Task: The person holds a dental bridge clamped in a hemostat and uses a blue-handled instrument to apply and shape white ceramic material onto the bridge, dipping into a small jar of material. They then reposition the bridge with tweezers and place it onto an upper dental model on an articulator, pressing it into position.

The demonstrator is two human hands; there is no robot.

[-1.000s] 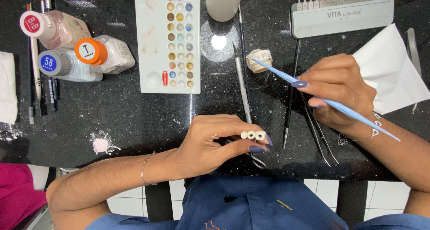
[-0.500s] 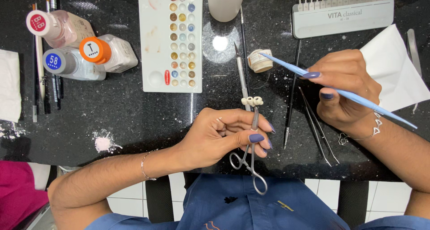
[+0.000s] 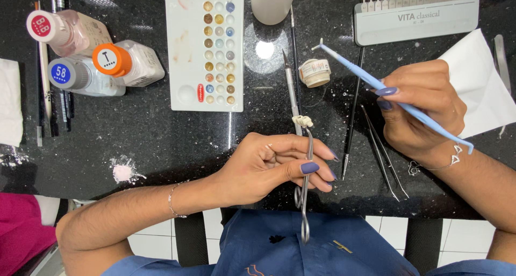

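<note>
Left hand (image 3: 269, 165) grip closed on steel scissor-handled clamp (image 3: 305, 184), now turned upright; small whitish tooth-like piece (image 3: 302, 120), probably dental crowns, faces away. Right hand (image 3: 422, 106) grip pinches long pale-blue plastic brush (image 3: 387, 90), tip lifted off black speckled surface (image 3: 134, 131).

Three capped bottles (image 3: 91, 58), one white palette (image 3: 204, 47), two hands (image 3: 269, 165)
</note>
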